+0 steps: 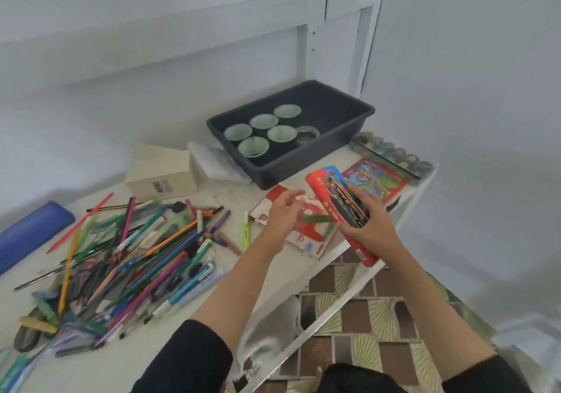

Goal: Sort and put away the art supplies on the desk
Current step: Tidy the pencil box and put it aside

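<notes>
My right hand (368, 221) grips a stack of red, blue and black pencil packs (334, 198) above the desk's right edge. My left hand (283, 213) hovers just left of it with relaxed fingers, over a red-and-white pencil box (306, 235) lying flat. A green pencil (317, 219) lies between the hands; which hand touches it is unclear. A large heap of pens and pencils (127, 253) covers the desk's left half. A dark grey tub (340, 137) at the back holds several pale green cups (264, 121) and a tape roll (307, 134).
A strip of paint pots (391, 156) and a colourful red box (375, 180) lie at the far right. A beige carton (161, 171), a crumpled plastic bag (212, 162) and a blue case (27, 232) sit at the back left. The desk edge (349, 289) drops to patterned floor.
</notes>
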Available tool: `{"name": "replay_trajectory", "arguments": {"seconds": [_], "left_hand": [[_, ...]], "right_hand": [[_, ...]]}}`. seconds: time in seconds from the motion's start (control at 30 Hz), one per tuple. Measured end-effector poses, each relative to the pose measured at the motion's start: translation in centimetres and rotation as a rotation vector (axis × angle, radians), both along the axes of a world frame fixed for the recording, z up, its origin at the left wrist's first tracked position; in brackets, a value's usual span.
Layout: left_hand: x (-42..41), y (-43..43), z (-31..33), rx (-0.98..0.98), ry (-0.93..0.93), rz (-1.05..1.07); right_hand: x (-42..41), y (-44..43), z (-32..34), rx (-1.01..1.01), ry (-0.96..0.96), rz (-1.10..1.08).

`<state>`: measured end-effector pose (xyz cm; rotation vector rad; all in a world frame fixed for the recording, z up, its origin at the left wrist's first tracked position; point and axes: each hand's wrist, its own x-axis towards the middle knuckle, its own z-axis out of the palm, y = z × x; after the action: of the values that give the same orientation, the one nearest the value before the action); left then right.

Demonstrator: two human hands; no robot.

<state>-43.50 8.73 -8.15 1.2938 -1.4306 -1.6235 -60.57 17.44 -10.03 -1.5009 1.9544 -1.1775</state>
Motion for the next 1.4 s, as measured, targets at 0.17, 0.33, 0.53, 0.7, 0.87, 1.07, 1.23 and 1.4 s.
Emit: {"name": "replay_trajectory", "arguments": {"seconds": [0.17, 0.33, 0.53, 0.7, 0.87, 1.07, 1.23, 1.4], "left_hand": [[-8.0, -2.5, -2.9, -0.396, -0.478, -0.162], [-12.8, -3.8, -3.8, -0.593, -0.804, -0.356], [-15.1, -5.0, -5.1, -0.646, -1.028, -0.692], [-13.9, -4.6, -5.6, -0.650, -1.191, -0.692], [-10.9, -3.6, -6.0, -0.605, -1.219, -0.508], [-7.8, -3.4, -5.8, -0.585, -1.237, -0.373], [-7.1, -3.9, -5.1, -0.599, -1.215, -0.387], [-6.0, -5.1, -4.5, -0.678, -1.225, -0.454]], "right_hand": [[-8.1, -0.2, -0.5, 0.039, 0.022, -0.064], [-12.6, 0.0, -1.3, 0.099, 0.020, -0.100], [-14.5, -0.5, -2.3, 0.126, 0.020, -0.123], [-14.6, -1.9, -2.5, 0.107, 0.002, -0.139], [-14.0, -4.7, -2.9, 0.122, 0.051, -0.142], [-12.8, -9.7, -3.0, 0.223, 0.237, -0.093], [-13.0, -12.5, -3.6, 0.348, 0.353, -0.093], [-13.3, -13.4, -3.7, 0.391, 0.431, 0.051]]}}
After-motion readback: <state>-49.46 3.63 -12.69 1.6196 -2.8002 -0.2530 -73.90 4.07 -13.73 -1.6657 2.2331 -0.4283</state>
